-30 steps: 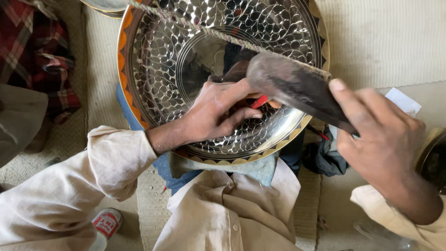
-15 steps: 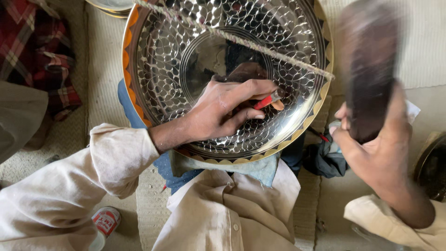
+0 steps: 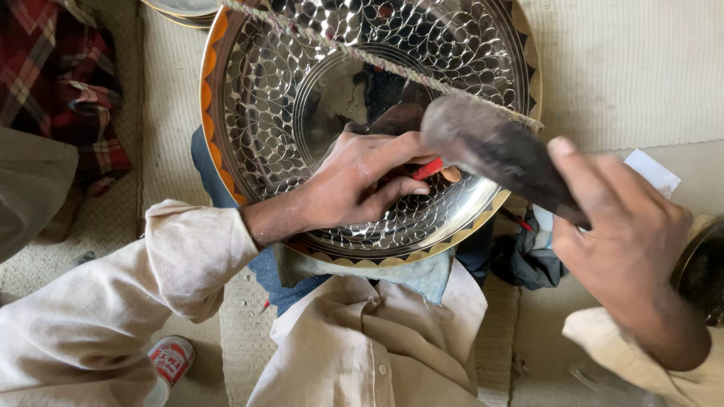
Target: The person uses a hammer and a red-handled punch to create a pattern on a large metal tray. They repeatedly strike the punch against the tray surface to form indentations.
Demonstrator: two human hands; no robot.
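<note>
From the head view, my left hand (image 3: 362, 185) rests on the engraved metal tray (image 3: 256, 113), fingers closed around a red-handled chisel (image 3: 427, 169) whose tip sits on the tray's surface just beyond my fingertips. The tray lies propped across my lap, right under that hand, on a blue cloth (image 3: 422, 275), and a cord (image 3: 362, 56) runs slanting over it above my knuckles. My right hand (image 3: 626, 241) is wrapped tight around the narrow end of a dark wooden mallet (image 3: 490, 147), and its broad head hangs just above the chisel, close to my left fingers.

To do this well, I judge the chisel should stand steady with the heel of my left hand planted on the tray, so each blow lands square on the chisel's top and not on my thumb. Light, even taps should keep the pattern's depth uniform.

To the left of my left sleeve lie a plaid cloth (image 3: 53, 68) and, lower, a small red can (image 3: 172, 360); a dark rag (image 3: 528, 260) sits under my right hand.
</note>
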